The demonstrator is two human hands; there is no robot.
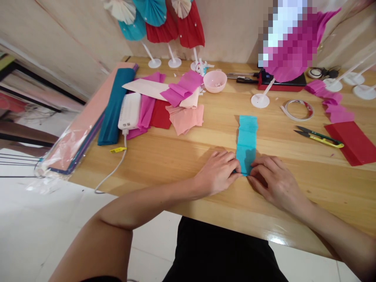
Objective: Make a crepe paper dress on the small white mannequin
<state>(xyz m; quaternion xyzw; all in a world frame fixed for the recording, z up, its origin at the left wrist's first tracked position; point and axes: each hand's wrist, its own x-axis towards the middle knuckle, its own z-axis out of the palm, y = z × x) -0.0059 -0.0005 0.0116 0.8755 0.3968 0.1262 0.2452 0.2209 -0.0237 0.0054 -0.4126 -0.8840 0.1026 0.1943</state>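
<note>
On the wooden surface, the person's left hand and right hand stay close together, fingers narrow, and pinch the near end of a blue crepe strip from both sides. Its far part lies flat and creased; yellow snips rest to the right.

Magenta paper fan, far right, pixelated; red paper fan cut off at the far edge; near end of the blue crepe strip hidden under left hand and right hand.

Just one head-worn cam; it looks forward and down over the table, pretty close on the left hand and right hand; slightly tilted.
</note>
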